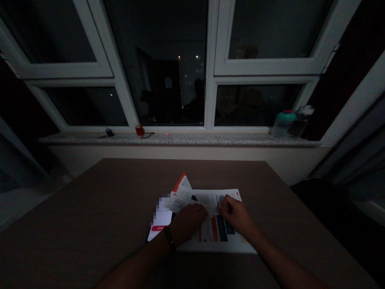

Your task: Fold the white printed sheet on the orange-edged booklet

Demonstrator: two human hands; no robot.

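Observation:
A printed booklet or sheet (240, 243) with orange and dark blocks lies on the table before me. One page of printed paper (179, 202) is folded over at its left, and an orange-edged corner (183, 184) sticks up behind it. My left hand (191, 220), with a dark band on its wrist, is closed at the folded paper, its fingertips partly hidden. Pinched at the same paper's right end is my right hand (236, 212), thumb against the fingers. A lit screen (162, 212) with a red bar lies partly under the paper, beside my left hand.
The brown table (90, 208) reaches toward the window wall. On the speckled sill (186, 139) stand a small red jar (139, 130), a small dark object (109, 132), a teal-lidded container (284, 122) and a clear bottle (300, 120). The room is dim.

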